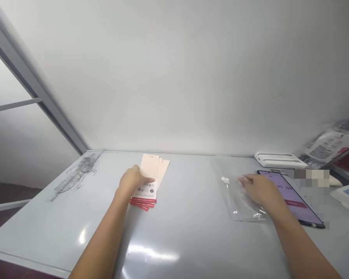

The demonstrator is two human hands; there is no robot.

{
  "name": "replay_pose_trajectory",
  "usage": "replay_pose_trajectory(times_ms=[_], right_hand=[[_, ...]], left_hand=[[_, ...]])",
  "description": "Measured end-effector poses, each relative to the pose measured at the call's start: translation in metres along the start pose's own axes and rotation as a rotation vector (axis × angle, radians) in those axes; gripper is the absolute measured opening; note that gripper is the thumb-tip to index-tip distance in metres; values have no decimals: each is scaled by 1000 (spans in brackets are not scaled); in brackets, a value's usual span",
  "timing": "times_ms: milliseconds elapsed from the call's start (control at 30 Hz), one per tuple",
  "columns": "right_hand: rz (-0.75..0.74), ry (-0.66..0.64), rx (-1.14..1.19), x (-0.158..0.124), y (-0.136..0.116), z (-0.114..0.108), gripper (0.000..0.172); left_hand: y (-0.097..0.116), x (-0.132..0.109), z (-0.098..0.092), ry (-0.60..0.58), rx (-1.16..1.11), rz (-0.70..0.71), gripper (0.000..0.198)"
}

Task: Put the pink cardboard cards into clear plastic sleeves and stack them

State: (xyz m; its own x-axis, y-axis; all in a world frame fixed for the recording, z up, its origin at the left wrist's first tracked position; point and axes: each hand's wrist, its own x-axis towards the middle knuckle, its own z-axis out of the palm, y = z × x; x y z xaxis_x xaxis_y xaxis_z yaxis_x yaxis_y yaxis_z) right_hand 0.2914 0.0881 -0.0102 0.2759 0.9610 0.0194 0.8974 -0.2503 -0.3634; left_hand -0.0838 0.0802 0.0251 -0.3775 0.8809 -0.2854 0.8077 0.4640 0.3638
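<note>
A small fanned stack of white and pink cards with red lower edges (147,193) lies near the middle of the table. My left hand (132,182) grips the stack from its left side, thumb on top of the printed face and fingers at the edge. To the right is a clear plastic bag (235,209) with small white round pieces (225,179) at its left side. My right hand (257,188) has its fingers pinched together on the bag's upper part. The fingertips' exact hold on the thin film is hard to make out.
Clear plastic packaging (78,172) lies at the table's left. A phone with a lit screen (291,197) rests beside my right forearm. Behind it are a white device (279,160) and a plastic bottle (331,141). A wall borders the table's back edge.
</note>
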Motion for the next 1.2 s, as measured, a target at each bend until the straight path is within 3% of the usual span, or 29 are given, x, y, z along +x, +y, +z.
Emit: replay_pose_trajectory(times_ms=[300, 767, 1000, 1200], right_hand=[[-1, -8, -64, -2, -6, -3, 42], [41, -37, 1, -2, -12, -4, 22], [99, -61, 44, -6, -14, -5, 57], [101, -83, 32, -2, -11, -1, 60]], left_hand=[[9, -6, -4, 74, -15, 31, 49], [9, -6, -3, 97, 13, 56, 46], [12, -8, -5, 82, 49, 42, 49], [11, -7, -4, 87, 68, 37, 51]])
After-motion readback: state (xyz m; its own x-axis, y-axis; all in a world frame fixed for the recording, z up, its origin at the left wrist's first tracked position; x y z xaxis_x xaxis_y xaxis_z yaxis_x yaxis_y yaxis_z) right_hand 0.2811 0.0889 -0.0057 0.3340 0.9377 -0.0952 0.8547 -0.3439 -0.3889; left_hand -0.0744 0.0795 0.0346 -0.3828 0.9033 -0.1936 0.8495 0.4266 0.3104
